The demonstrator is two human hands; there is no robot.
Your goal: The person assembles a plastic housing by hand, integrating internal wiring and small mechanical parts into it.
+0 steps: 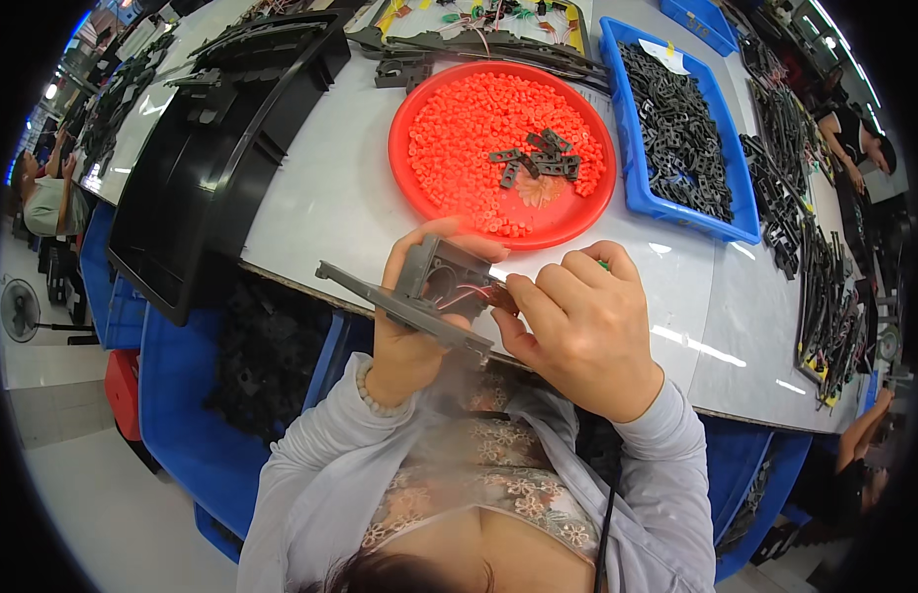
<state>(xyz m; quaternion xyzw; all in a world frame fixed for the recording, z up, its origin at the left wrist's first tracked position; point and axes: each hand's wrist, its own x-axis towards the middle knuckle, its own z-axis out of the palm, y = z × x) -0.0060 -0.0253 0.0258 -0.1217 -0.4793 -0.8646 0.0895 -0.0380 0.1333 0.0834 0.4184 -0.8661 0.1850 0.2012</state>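
Note:
My left hand (416, 296) is wrapped round a dark grey plastic housing (441, 269) with a long flat arm, tilted above the table's near edge. Thin pink and white wires (465, 295) show inside its open box part. With fingers bent, my right hand (584, 331) pinches the wires where they leave the housing. A small brownish part shows by those fingertips, too little of it to name. Behind my right fingers a bit of green (604, 265) peeks out. Just beyond both hands lies a round red tray (400, 168) of small red plastic pieces (459, 128), with several black clips (553, 148) on top.
A blue crate (632, 183) of black clips stands right of the tray. At the left is a large black bin (187, 188). A yellow-edged tray (582, 30) with wired parts lies at the back. Blue bins (182, 395) sit below the table. Other people work at both sides.

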